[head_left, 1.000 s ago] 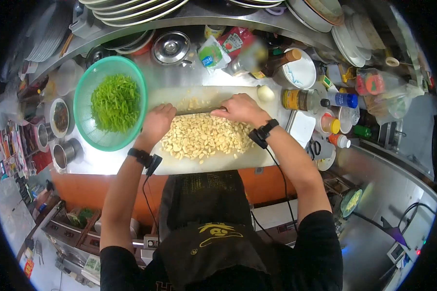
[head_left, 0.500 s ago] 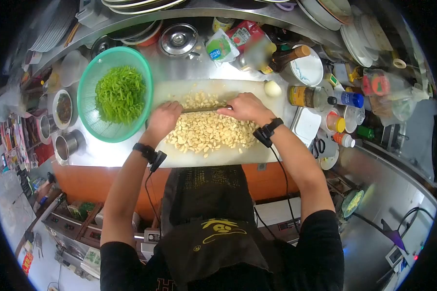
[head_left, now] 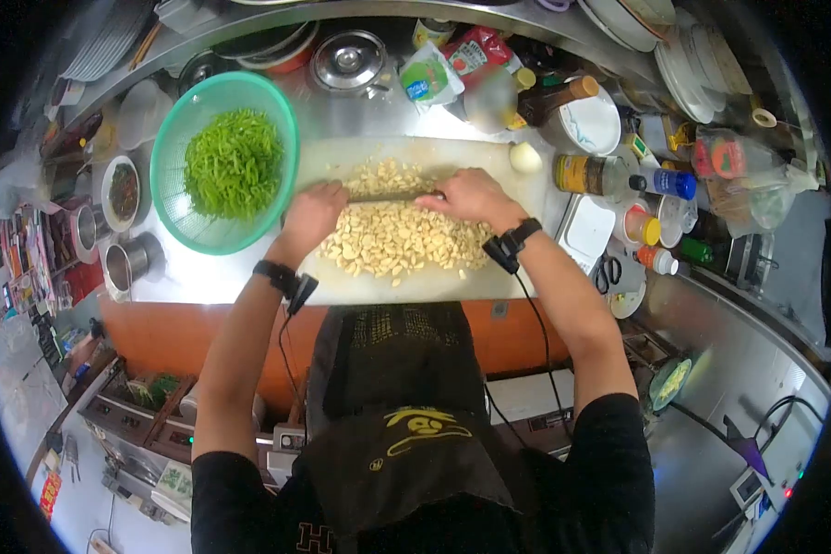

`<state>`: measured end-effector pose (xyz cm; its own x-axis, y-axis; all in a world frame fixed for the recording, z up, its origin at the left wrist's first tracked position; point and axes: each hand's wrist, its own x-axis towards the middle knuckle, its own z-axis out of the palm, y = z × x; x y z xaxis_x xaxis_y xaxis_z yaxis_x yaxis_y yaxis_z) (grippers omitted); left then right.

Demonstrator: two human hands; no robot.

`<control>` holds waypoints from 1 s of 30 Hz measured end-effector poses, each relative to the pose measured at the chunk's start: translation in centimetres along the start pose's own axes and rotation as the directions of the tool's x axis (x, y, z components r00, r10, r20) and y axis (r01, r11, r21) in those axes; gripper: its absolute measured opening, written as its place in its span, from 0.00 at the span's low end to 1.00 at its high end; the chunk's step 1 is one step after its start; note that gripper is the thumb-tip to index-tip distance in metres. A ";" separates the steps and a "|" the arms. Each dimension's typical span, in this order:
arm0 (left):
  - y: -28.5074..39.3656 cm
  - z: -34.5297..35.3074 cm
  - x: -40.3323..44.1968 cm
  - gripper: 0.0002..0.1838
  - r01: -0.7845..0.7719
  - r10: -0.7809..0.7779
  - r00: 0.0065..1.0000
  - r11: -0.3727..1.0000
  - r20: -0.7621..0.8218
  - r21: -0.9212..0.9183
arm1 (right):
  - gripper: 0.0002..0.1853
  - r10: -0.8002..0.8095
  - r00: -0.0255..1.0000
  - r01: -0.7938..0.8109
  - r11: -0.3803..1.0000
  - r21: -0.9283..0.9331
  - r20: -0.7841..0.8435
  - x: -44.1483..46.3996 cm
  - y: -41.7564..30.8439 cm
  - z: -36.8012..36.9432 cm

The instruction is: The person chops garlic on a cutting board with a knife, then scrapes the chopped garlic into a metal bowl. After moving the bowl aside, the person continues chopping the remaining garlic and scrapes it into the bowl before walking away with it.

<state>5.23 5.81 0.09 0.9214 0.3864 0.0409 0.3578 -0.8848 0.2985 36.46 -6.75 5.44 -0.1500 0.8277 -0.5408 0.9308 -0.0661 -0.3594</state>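
Head view: near twelve o'clock, your right hand (head_left: pixel 471 196) grips the knife (head_left: pixel 385 197) among chopped pale pieces (head_left: pixel 406 242) on the cutting board (head_left: pixel 471 153); your left hand (head_left: pixel 314 214) hides the knife's other end, its grip impossible to tell.

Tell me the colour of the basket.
Mint green; the basket shows best in the head view.

The head camera is looking down at the surface (head_left: pixel 203 282) from close above its near edge. It is facing forward.

Left hand (head_left: pixel 316 214) near curled right hand (head_left: pixel 469 197)
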 end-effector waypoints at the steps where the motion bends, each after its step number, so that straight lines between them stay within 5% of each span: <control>1: 0.5 -0.5 -0.4 0.05 0.008 -0.008 1.000 1.000 0.004 -0.003 | 0.41 -0.006 1.000 0.006 1.000 0.009 -0.015 -0.6 -0.4 0.0; 17: 2.1 -2.6 -2.9 0.06 -0.012 0.010 0.997 1.000 -0.076 -0.021 | 0.41 -0.031 0.999 0.030 1.000 -0.004 -0.026 -2.6 -2.2 -0.5; 22: 4.0 -5.3 -6.4 0.05 0.003 -0.002 1.000 0.998 0.016 -0.067 | 0.42 -0.032 0.999 0.033 0.997 0.071 -0.020 -6.0 -5.9 1.5; 30: 7.1 -4.1 -11.2 0.07 -0.082 0.091 0.989 0.993 0.117 -0.083 | 0.32 0.031 0.973 0.010 0.985 0.175 -0.231 -11.5 -9.6 8.8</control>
<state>-3.17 -3.74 5.61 0.9616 0.2709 -0.0434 0.2672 -0.8888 0.3724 26.31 -20.54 8.43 -0.0398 0.9314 -0.3618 0.8569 -0.1544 -0.4918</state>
